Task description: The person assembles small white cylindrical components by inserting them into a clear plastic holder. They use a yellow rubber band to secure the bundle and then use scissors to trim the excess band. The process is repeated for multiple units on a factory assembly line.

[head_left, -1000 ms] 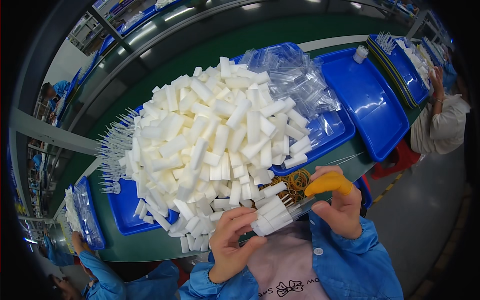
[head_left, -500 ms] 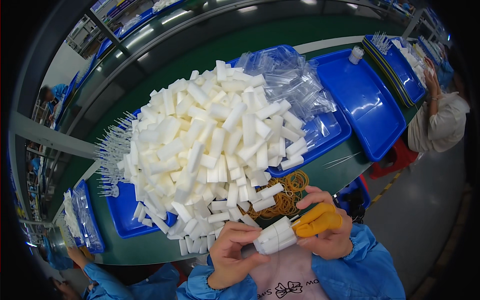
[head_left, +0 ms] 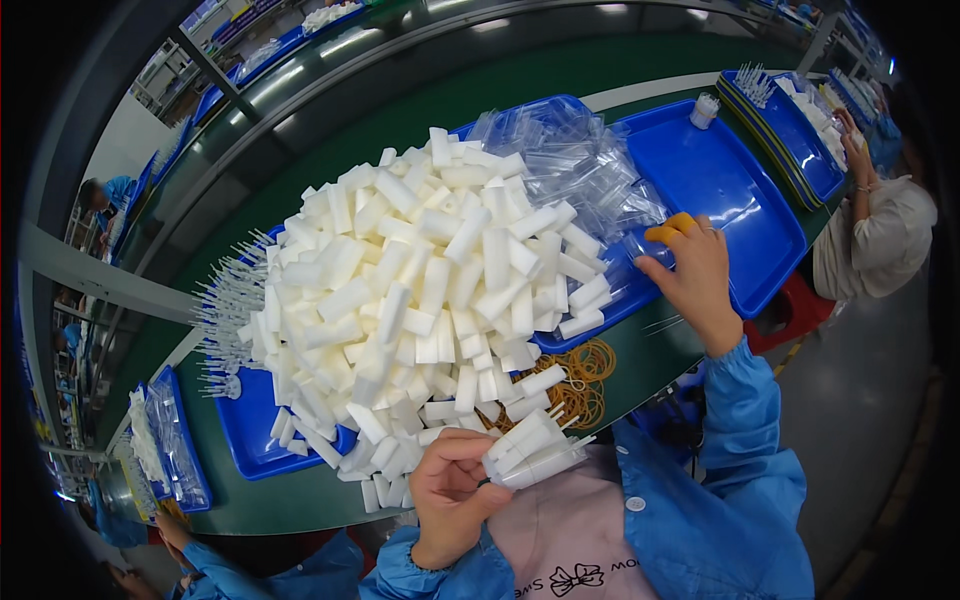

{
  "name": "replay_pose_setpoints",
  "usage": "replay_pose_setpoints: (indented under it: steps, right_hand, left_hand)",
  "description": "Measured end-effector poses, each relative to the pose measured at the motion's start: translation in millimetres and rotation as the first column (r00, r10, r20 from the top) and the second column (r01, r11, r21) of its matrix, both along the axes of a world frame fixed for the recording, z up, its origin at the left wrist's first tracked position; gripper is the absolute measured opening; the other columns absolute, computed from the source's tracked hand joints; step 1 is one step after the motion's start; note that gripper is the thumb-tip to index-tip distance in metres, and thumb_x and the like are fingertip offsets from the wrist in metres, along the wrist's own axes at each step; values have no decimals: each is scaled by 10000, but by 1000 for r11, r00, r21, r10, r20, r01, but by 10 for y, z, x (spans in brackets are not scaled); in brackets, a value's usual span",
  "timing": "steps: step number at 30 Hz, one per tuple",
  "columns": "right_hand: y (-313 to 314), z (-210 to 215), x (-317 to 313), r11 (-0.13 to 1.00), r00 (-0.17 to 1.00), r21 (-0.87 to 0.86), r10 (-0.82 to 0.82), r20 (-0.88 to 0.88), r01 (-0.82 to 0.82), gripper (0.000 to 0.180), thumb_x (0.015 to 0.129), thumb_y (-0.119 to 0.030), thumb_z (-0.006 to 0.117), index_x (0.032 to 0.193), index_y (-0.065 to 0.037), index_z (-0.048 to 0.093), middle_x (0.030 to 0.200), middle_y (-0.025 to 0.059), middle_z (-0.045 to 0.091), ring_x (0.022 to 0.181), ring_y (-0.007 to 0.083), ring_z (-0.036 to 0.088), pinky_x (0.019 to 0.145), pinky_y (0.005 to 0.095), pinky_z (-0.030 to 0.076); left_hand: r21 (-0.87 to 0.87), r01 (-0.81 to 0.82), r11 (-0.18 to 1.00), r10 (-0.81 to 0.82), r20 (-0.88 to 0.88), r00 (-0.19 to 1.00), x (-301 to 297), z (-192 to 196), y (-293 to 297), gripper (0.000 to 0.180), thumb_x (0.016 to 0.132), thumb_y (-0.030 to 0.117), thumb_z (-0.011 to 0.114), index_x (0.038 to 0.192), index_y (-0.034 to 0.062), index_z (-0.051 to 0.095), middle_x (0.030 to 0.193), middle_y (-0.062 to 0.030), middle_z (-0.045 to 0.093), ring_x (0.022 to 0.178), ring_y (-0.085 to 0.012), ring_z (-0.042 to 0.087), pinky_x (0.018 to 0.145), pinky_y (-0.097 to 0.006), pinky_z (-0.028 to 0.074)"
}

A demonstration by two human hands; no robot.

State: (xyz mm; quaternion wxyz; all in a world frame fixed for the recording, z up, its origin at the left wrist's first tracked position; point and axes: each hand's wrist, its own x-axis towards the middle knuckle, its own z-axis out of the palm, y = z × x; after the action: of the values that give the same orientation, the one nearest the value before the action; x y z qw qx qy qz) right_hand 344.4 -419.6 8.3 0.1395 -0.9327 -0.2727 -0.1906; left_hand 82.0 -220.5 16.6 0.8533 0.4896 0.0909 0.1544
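A bundle of white foam pieces [head_left: 533, 447] rests in my left hand [head_left: 455, 497], its thumb and fingers closed around the left end. Thin white rods stick out of the bundle's right end. My right hand [head_left: 690, 270], with orange-yellow covers on some fingertips, reaches over the edge of the blue tray holding clear plastic sleeves [head_left: 590, 165]. Thumb and covered fingers are apart, close to a few loose sleeves; whether they touch one is hard to make out. A large heap of white foam pieces [head_left: 420, 260] fills the space ahead of my left hand.
Brown rubber bands [head_left: 585, 380] lie at the heap's near edge. Metal tweezers [head_left: 665, 325] are beside my right wrist. Another blue tray [head_left: 740, 190] holds a small white bundle [head_left: 705, 110]. Thin white spiked parts [head_left: 235, 300] stand left. A person [head_left: 875, 235] works at far right.
My right hand has let go of the foam bundle and moved up and right to the sleeve tray. My left hand keeps the bundle, now showing its protruding rods.
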Motion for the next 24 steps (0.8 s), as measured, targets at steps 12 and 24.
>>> replay_pose_setpoints:
  steps: [12,24]
  right_hand:
    - [-98,329,-479,787,847,611,380,-371,-86,241,870,-127,552,1087,-47,620,878,54,577,843,176,543,781,300,395]
    - [42,233,-1080,263,433,951,847,-309,163,293,836,-34,591,1117,32,539,957,68,570,831,111,538,770,269,448]
  left_hand:
    - [-36,-30,999,29,-32,999,14,-18,-11,420,726,-7,746,1085,-42,531,1086,-120,527,1018,-205,576,911,-333,461]
    - [516,-127,847,124,41,991,-66,7,-69,452,635,17,824,1032,2,608,1080,-141,547,965,-199,564,826,-310,465]
